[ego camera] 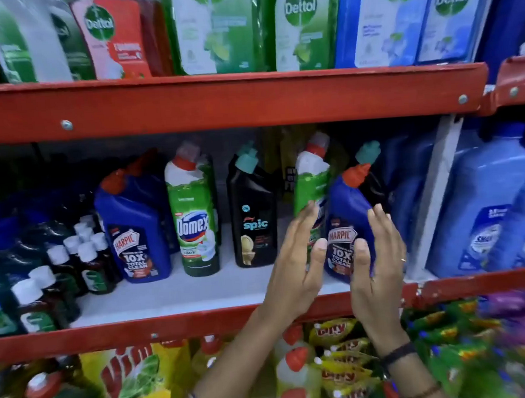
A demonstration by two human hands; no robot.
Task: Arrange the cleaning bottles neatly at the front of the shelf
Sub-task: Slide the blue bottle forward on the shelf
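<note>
On the white middle shelf [199, 293] a blue Harpic bottle [347, 205] with a red cap stands tilted near the front right. My right hand [376, 271] grips it, thumb on the label and fingers round its right side. My left hand [293, 262] lies with straight fingers against a green Domex bottle [311, 186] just behind and left of it, thumb at the Harpic label's edge. Further left stand a black Spic bottle [253, 218], another green Domex bottle [193, 222] and another blue Harpic bottle [135, 235], all upright, some with bottles behind them.
Small dark bottles with white caps [73, 268] crowd the shelf's left end. Large pale blue bottles [479, 214] fill the bay to the right, past a white upright. Dettol pouches [302, 25] sit on the red shelf above. Yellow packs and red-capped bottles [298, 367] lie below.
</note>
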